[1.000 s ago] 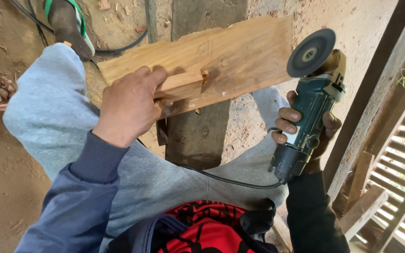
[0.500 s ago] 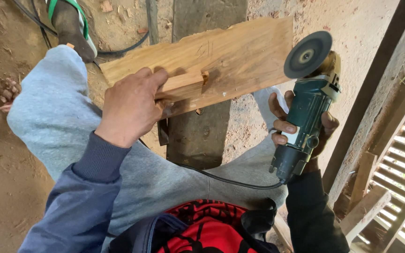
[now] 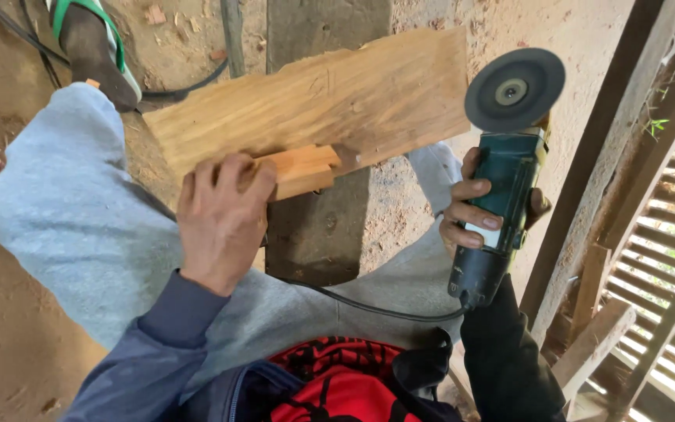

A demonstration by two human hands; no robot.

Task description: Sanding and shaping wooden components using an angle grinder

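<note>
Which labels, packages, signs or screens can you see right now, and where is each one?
Label: small white rectangle on the side of the green angle grinder, partly under the fingers of the right hand.
Pencil marks: faint grey strokes on the upper face of the wooden board.
No packages, signs or screens.

Tan grained wood board (image 3: 330,101), teal-green grinder (image 3: 501,187) w/ dark grey disc (image 3: 514,90), light grey trousers (image 3: 80,211), red-black shirt (image 3: 330,383).

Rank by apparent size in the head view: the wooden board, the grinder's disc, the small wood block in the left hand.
1. Wooden board, clearly largest.
2. Grinder disc.
3. Small wood block, partly covered by the left hand.
Disc and block look close; the disc may sit nearer the camera, so that order is unsure.
</note>
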